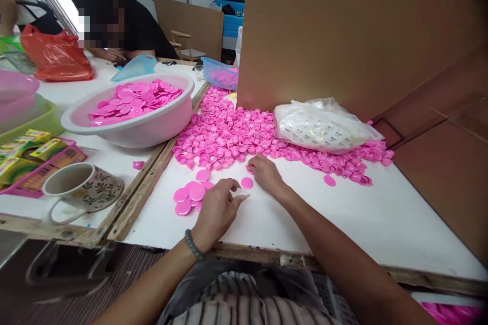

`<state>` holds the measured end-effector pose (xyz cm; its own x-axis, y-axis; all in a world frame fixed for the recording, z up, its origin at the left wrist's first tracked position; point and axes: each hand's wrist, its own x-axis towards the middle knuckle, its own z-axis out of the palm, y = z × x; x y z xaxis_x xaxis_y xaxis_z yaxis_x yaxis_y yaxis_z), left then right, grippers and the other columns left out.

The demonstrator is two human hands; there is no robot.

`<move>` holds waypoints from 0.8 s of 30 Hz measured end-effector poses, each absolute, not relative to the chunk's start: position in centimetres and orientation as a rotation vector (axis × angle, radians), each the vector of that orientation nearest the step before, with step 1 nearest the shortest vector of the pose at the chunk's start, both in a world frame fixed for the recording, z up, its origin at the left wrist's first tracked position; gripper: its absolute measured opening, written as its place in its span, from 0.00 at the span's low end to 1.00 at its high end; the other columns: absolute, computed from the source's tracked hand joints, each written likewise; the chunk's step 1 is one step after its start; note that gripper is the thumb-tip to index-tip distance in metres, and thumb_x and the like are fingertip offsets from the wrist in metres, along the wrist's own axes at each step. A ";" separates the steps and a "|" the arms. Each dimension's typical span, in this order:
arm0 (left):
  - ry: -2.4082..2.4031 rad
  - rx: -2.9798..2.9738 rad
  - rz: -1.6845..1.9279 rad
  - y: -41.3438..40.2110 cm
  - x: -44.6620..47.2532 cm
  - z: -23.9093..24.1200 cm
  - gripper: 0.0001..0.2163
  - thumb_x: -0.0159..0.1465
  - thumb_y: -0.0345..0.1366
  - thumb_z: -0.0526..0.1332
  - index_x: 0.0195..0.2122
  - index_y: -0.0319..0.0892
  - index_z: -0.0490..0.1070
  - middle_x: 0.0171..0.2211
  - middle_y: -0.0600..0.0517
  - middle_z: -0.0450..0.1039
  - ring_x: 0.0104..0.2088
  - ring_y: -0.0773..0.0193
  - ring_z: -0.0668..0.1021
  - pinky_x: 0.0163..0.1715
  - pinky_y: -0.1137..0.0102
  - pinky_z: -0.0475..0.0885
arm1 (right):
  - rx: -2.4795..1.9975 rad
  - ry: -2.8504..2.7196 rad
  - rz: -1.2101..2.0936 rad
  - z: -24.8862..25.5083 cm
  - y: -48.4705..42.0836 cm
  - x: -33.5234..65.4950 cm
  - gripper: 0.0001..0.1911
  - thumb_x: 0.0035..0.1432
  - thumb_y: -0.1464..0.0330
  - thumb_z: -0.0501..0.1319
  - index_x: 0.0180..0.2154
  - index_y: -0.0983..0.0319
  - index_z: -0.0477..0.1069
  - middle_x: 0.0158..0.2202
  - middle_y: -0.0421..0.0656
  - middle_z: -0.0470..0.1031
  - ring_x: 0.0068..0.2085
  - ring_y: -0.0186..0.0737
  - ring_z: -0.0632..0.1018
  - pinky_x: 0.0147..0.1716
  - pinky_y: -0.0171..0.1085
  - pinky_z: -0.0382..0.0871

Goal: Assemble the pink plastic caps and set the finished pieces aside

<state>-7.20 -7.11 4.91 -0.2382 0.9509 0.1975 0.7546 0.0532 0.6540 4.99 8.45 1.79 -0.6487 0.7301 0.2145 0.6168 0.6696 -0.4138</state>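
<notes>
The left forearm reaches up from the lower left, a beaded bracelet (193,245) at its wrist; the left hand (216,208) hangs low over the counter (305,223), thumb and forefinger spread, so its grip is parted with nothing between the tips. The right arm slants in from the lower right, and the right hand (266,175) bends down at the near edge of the pile of caps (224,134), fingers curled by a bit of pink; whether that grip has closed on it I cannot tell.

The caps are glossy pink, small and cup-shaped, heaped across the counter's far part. One flat, round pink disc (247,183) lies between the hands, and a cluster of discs (186,195) overlaps beside the left hand, which partly covers it.

A clear plastic bag (324,124) sits on the pile, before a tall cardboard sheet (343,35) that blocks the view behind. Left of a wooden strip (152,177) stand a white basin (152,129) full of discs and a leaf-patterned mug (82,185).
</notes>
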 end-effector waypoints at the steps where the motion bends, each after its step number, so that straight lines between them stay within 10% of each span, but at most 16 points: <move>1: 2.015 1.763 0.913 -6.4 -6.4 4.6 0.11 0.59 0.41 0.59 0.39 0.41 0.66 0.31 0.52 0.69 0.27 0.66 0.71 0.27 0.72 0.64 | -1.137 -2.465 0.516 2.1 8.4 5.7 0.09 0.55 0.73 0.52 0.28 0.63 0.70 0.30 0.42 0.69 0.28 0.32 0.68 0.27 0.31 0.57; 6: 2.016 1.921 0.672 -2.7 -5.2 2.5 0.12 0.56 0.36 0.62 0.39 0.39 0.67 0.36 0.48 0.68 0.37 0.59 0.71 0.33 0.69 0.65 | -1.446 -2.266 0.894 3.5 8.0 9.5 0.08 0.52 0.67 0.57 0.25 0.62 0.71 0.23 0.38 0.70 0.26 0.34 0.70 0.26 0.32 0.60; 12: 2.054 2.094 0.526 -1.0 -5.2 1.2 0.04 0.60 0.33 0.57 0.34 0.39 0.68 0.34 0.48 0.68 0.36 0.60 0.70 0.34 0.70 0.65 | -1.057 -2.449 0.696 2.3 7.1 10.1 0.07 0.53 0.71 0.58 0.35 0.60 0.72 0.38 0.41 0.69 0.34 0.33 0.70 0.34 0.33 0.64; 24: 1.997 1.727 0.846 -1.0 -5.0 0.9 0.08 0.62 0.36 0.54 0.36 0.41 0.70 0.31 0.51 0.73 0.30 0.63 0.73 0.30 0.71 0.64 | -1.163 -2.473 0.446 1.7 6.6 10.6 0.05 0.54 0.75 0.53 0.29 0.61 0.64 0.29 0.39 0.68 0.30 0.34 0.69 0.29 0.33 0.60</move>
<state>-4.97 -0.97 0.95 -0.1827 0.9773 0.1076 0.7573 0.0701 0.6493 10.62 6.61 1.67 -0.5908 0.7830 0.1945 0.6655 0.6093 -0.4311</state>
